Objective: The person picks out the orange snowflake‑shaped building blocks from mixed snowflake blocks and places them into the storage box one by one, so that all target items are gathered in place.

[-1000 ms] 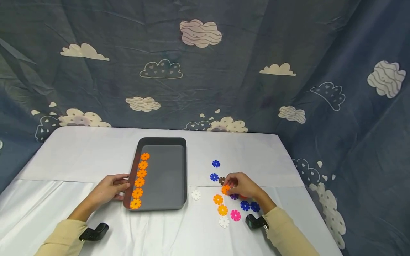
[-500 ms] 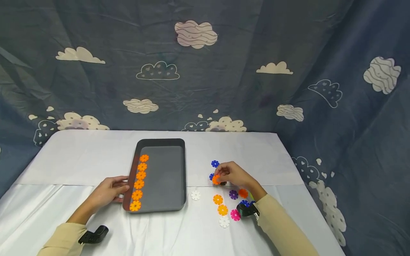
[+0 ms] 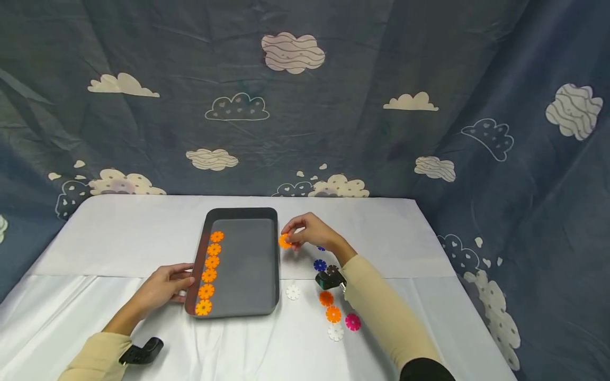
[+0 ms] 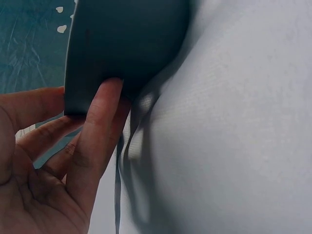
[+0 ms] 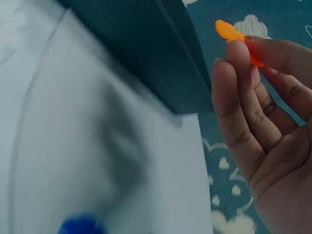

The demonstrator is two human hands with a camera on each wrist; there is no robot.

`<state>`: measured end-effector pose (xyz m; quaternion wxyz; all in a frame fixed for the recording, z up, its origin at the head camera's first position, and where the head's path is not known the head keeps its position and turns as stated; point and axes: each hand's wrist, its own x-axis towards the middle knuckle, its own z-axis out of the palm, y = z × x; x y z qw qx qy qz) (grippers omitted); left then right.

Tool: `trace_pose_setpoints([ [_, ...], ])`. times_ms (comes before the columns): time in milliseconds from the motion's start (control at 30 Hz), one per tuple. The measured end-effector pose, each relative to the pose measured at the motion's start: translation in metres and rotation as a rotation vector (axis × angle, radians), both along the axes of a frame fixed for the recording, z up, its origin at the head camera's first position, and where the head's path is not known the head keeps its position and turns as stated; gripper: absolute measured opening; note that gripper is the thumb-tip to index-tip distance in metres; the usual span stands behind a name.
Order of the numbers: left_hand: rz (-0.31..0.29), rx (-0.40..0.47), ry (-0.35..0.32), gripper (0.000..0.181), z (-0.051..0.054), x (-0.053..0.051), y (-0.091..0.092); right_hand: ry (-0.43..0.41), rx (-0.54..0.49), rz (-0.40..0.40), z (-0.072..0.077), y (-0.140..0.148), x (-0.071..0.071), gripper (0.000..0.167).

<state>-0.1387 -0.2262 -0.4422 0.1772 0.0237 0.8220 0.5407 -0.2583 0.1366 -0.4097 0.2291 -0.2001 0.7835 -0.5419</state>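
Note:
In the head view, a dark grey tray [image 3: 245, 270] holds several orange flower-shaped pieces [image 3: 208, 275] in a column along its left side. The left hand [image 3: 161, 288] touches the tray's left edge with its fingertips. The left wrist view shows this hand [image 4: 68, 151] with extended fingers against the tray's outer wall [image 4: 126, 39]. Just off the tray's right rim, the right hand [image 3: 312, 233] pinches an orange flower piece [image 3: 284, 241] between thumb and fingers. That piece [image 5: 229, 31] is seen nearly edge-on above the right hand [image 5: 268, 112] in the right wrist view.
Right of the tray lie blue [image 3: 320, 265], brown [image 3: 332, 269], orange [image 3: 333, 314], pink [image 3: 352, 321] and white [image 3: 293, 292] flower pieces, some hidden under the right arm. A dark cloud-patterned curtain [image 3: 333, 132] hangs behind the white-covered table [image 3: 133, 227].
The right hand has moved left and away from the loose pieces, carrying the orange piece to beside the tray's right rim. The left hand has stayed at the tray's left edge.

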Motion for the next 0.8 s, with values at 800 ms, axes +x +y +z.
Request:
trace_pose_setpoints([
  [800, 0.026, 0.031, -0.013, 0.053, -0.002, 0.000, 0.000, 0.036, 0.055, 0.013, -0.007, -0.127, -0.041, 0.017],
])
